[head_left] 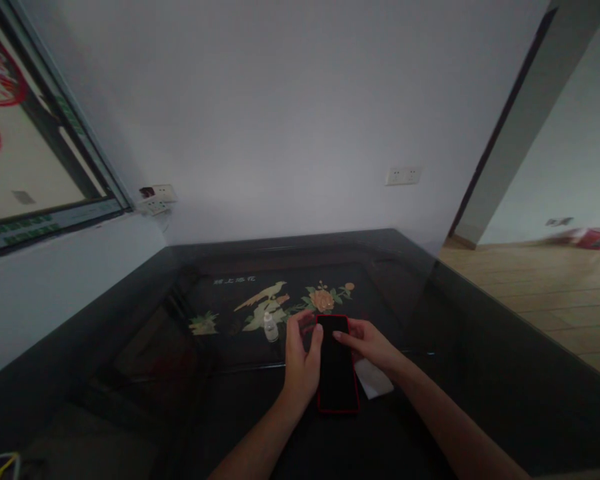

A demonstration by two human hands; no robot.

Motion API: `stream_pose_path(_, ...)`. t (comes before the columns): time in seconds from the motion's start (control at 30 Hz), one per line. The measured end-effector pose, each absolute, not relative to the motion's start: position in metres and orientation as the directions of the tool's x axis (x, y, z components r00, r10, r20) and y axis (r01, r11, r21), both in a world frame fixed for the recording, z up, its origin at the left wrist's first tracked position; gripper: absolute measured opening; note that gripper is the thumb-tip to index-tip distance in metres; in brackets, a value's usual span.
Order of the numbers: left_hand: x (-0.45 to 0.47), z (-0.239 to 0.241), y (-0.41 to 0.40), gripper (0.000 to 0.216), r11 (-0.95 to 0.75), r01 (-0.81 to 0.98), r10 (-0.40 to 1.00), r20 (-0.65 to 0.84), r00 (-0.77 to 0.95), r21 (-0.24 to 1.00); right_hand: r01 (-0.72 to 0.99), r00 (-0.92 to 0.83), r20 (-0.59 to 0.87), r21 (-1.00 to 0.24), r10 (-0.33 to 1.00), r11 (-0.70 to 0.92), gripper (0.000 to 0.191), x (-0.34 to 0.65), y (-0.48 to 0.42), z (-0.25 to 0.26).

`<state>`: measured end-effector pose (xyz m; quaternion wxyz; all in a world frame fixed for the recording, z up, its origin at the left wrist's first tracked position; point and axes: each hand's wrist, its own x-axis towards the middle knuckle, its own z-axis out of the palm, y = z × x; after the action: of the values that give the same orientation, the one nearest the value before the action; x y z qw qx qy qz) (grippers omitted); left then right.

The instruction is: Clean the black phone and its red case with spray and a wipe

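A smartphone (337,380) with a dark screen and a red edge is held between both hands over the black table. My left hand (303,350) grips its left side, the thumb lying along the upper left edge. At the upper right side, my right hand (373,343) holds the phone, its thumb resting over the screen; its other fingers are partly hidden behind. A white folded tissue or cloth (375,379) shows beneath the right forearm, beside the phone. Left of the left hand stands a small clear bottle (271,328) with a white cap.
The glossy black table (480,347) bears a bird-and-flower picture (323,299). Behind it rises a white wall with sockets (403,175). A window (35,133) is at the left. At the bottom left corner a yellow and white cable-like item (5,463) shows.
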<state>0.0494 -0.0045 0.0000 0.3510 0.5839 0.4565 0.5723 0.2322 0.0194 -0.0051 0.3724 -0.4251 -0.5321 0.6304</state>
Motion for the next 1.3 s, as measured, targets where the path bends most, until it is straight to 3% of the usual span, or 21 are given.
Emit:
stream_pose_path(0.1, 0.041, -0.002, 0.002, 0.035, -0.267, 0.109, 0.964, 0.266, 0.022, 0.957, -0.058, -0.293, -0.119, -0.988, 0.949, -0.142, 0.057, 0.231, 0.018, 0.000)
stream_pose_path(0.3, 0.036, 0.002, 0.004, 0.042, -0.275, 0.142, 0.949, 0.245, 0.198, 0.951, -0.133, -0.205, -0.117, -0.980, 0.972, -0.146, 0.055, 0.229, 0.019, 0.004)
stream_pose_path(0.73, 0.033, 0.003, 0.003, 0.043, -0.357, 0.325, 0.934, 0.348, 0.087, 0.876, -0.141, -0.350, -0.120, -0.974, 0.929, -0.179, 0.050, 0.217, 0.007, -0.001)
stream_pose_path(1.07, 0.031, 0.006, -0.002, 0.034, -0.389, 0.251, 0.920, 0.362, 0.148, 0.886, -0.058, -0.440, 0.021, -0.998, 0.898, -0.005, 0.043, 0.224, 0.008, 0.010)
stream_pose_path(1.3, 0.030, 0.009, -0.004, 0.053, -0.407, 0.234, 0.908, 0.363, 0.209, 0.883, -0.045, -0.485, 0.050, -0.998, 0.873, 0.032, 0.041, 0.230, 0.008, 0.013)
